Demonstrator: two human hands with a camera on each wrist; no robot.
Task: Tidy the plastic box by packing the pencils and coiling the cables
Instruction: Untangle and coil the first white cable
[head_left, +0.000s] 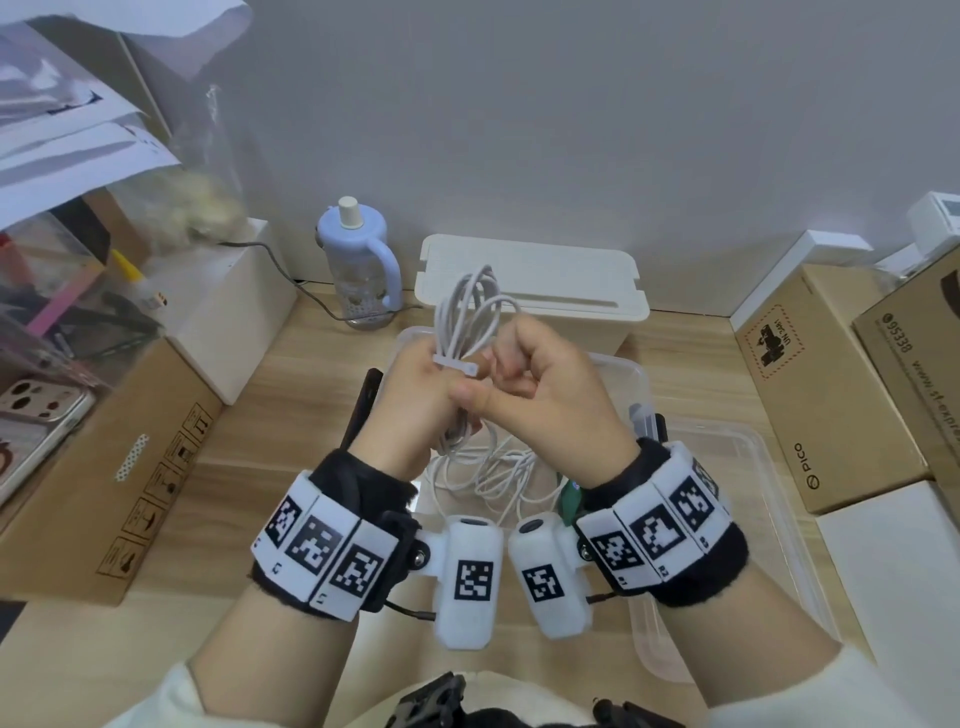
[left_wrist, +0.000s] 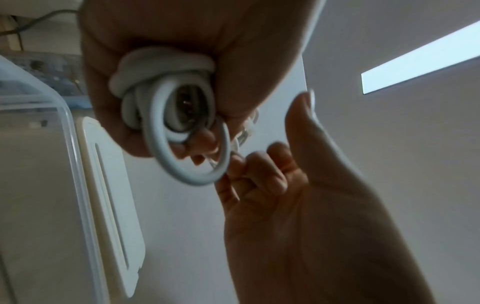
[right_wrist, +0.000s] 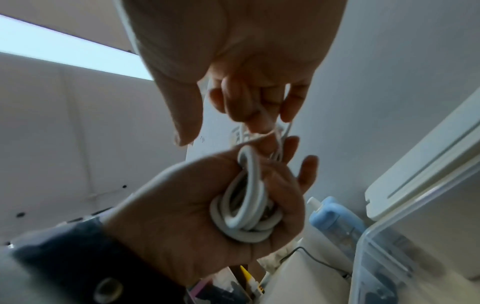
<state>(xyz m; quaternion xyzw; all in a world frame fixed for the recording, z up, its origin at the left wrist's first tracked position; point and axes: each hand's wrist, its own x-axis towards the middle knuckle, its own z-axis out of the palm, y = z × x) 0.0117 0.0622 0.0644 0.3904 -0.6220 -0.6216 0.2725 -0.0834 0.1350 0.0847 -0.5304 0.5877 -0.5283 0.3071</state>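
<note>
My left hand (head_left: 410, 400): I grip a bundle of white cable (head_left: 467, 317) in my fist, raised above the plastic box (head_left: 641, 376); from the left wrist view the loops sit stacked in my palm, one loop hanging wider than the rest.
My right hand (head_left: 545, 387): fingers curled, pinching a thin strand of the same cable just beside the left hand; thumbs touch.
White cable: smooth, round, pale grey-white; several long loops stand up above my left fist, a flat white plug end (head_left: 457, 365) pokes out sideways at my thumb, and slack strands hang down into the box.
Plastic box: clear, on the wooden table (head_left: 311, 395) under my hands, loose cable inside it.
Clear lid (head_left: 727, 519): beside the box to my right.
Beyond: a cream box (head_left: 530, 283), and a pale blue bottle (head_left: 361, 260) left of it by the wall.
</note>
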